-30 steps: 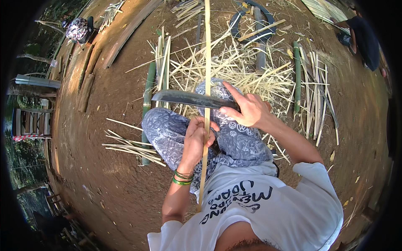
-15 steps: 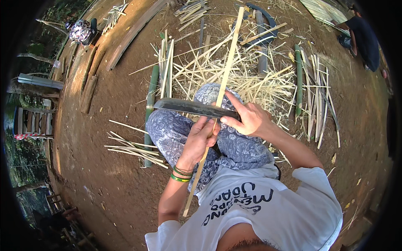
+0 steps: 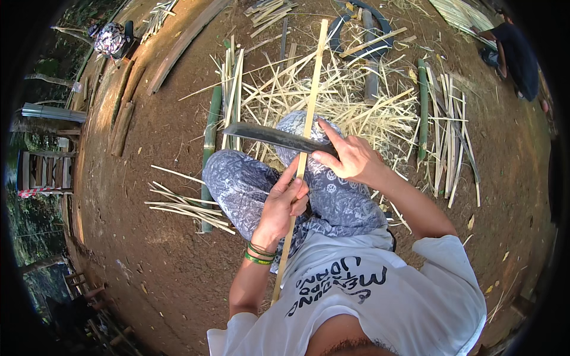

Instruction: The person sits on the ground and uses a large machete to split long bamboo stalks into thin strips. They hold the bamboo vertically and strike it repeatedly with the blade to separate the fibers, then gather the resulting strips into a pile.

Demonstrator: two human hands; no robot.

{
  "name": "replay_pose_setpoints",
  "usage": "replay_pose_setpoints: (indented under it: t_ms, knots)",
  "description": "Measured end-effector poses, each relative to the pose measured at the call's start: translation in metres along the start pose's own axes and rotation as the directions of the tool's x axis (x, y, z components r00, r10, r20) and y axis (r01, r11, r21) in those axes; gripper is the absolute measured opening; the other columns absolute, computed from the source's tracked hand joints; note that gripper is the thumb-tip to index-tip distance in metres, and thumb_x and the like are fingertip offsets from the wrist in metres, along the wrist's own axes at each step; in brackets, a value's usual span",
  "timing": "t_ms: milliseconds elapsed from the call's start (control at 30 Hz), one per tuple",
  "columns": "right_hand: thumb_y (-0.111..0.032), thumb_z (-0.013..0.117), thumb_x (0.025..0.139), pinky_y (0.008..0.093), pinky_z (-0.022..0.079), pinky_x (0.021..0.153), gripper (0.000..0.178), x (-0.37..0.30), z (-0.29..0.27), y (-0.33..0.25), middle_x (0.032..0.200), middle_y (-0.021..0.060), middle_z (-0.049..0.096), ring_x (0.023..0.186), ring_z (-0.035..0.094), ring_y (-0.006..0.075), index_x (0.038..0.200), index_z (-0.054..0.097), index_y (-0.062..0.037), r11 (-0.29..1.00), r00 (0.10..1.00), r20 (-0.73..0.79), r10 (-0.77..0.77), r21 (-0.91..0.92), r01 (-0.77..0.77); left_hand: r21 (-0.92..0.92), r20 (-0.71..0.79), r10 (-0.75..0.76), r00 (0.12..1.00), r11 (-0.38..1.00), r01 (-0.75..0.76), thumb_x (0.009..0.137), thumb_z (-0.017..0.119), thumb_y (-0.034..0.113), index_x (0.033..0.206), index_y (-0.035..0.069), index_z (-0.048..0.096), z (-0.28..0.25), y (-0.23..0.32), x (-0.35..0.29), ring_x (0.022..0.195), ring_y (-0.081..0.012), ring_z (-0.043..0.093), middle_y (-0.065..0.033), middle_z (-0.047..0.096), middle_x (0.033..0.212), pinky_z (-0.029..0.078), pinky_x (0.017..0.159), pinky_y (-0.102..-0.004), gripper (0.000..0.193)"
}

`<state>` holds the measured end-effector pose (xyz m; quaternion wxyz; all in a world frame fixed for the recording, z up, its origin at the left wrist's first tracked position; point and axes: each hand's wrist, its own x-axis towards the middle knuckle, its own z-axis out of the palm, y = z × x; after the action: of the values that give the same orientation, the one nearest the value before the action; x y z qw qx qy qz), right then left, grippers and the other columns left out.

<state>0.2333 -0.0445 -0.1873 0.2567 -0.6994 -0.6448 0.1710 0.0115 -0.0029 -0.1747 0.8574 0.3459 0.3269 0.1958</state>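
Observation:
A long, pale bamboo strip [image 3: 316, 83] runs lengthwise over my lap, from beyond my knees back to my shirt. My left hand [image 3: 284, 204] pinches it between thumb and fingers just below the blade. My right hand [image 3: 354, 157] grips a machete [image 3: 273, 136], its index finger stretched out past the blade. The handle is hidden in that hand. The dark blade points left and lies across the strip, over my knees. From this angle I cannot tell how deep its edge bears on the strip.
Loose bamboo shavings [image 3: 356, 115] heap up beyond my knees. Green bamboo poles [image 3: 211, 142] lie at both sides, strips resting across the left one. More strips [image 3: 454, 136] lie right. A black tyre-like ring [image 3: 386, 44] is ahead. Two people [image 3: 515, 56] sit farther off, right and left.
The bamboo strip has slid back toward my body, and its far end has swung left. My left hand has come slightly nearer to me. The machete still crosses the strip, tilted a little more.

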Motion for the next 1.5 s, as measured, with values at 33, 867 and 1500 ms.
replay_pose_setpoints:
  t_ms: [33, 867, 1500]
  knots:
    - [-0.055, 0.06, 0.092, 0.0493, 0.048, 0.053, 0.082, 0.001, -0.002, 0.0, 0.052, 0.02, 0.054, 0.051, 0.058, 0.0429, 0.152, 0.031, -0.0081, 1.0, 1.0, 0.009, 0.009, -0.009, -0.009, 0.008, 0.02, 0.01, 1.0, 1.0, -0.01, 0.106, 0.04, 0.011, 0.156, 0.018, 0.027, -0.002, -0.002, 0.0, 0.053, -0.0033, 0.032, 0.0031, 0.042, 0.078, 0.025, 0.046, -0.0186, 0.053]
    - [-0.053, 0.06, 0.092, 0.0492, 0.049, 0.055, 0.078, -0.007, -0.008, 0.006, 0.054, 0.0192, 0.057, 0.053, 0.062, 0.0402, 0.145, 0.04, 0.0009, 0.997, 0.997, 0.026, 0.067, 0.041, -0.068, 0.166, -0.128, -0.078, 0.989, 0.981, 0.099, 0.105, 0.041, 0.009, 0.152, 0.012, 0.034, -0.025, -0.042, -0.084, 0.058, -0.0055, 0.043, -0.0011, 0.051, 0.074, 0.037, 0.053, -0.0199, 0.048]
    - [-0.057, 0.06, 0.091, 0.0504, 0.051, 0.056, 0.085, -0.007, -0.008, 0.0, 0.057, 0.0219, 0.058, 0.055, 0.062, 0.0441, 0.152, 0.031, -0.0057, 0.997, 0.997, 0.004, 0.073, -0.017, -0.073, 0.133, -0.059, 0.148, 0.987, 0.981, -0.139, 0.103, 0.049, 0.011, 0.147, 0.008, 0.042, 0.004, -0.02, -0.007, 0.052, -0.0011, 0.032, 0.0041, 0.043, 0.074, 0.025, 0.044, -0.0166, 0.045]
